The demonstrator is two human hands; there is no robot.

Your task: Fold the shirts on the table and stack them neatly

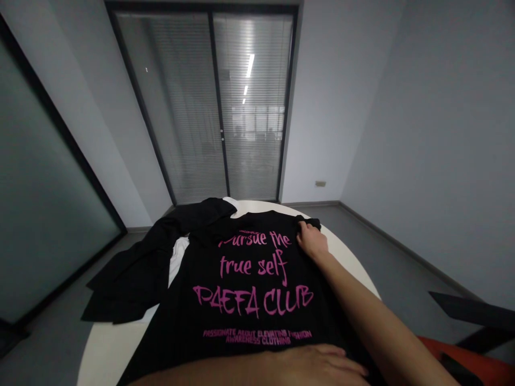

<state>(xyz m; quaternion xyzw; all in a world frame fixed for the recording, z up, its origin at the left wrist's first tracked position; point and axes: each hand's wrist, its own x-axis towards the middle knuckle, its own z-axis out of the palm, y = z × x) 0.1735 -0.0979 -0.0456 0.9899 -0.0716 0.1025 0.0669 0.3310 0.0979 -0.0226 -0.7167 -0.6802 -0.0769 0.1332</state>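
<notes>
A black T-shirt (245, 279) with pink lettering is spread over a round white table (354, 257), its neck end toward the far side. At the far right, my right hand (314, 242) has its fingers closed on the bunched sleeve. My left hand (322, 365) reaches across the near part of the shirt from the left. It lies flat on the fabric with the fingers stretched out, partly cut off by the bottom of the view. The shirt's lower hem is out of sight.
Another black garment (137, 262) lies heaped on the left and hangs over the table edge, with white cloth (177, 257) showing beside it. An orange chair (462, 359) with a black armrest stands at the lower right. Glass doors (225, 107) with blinds are behind the table.
</notes>
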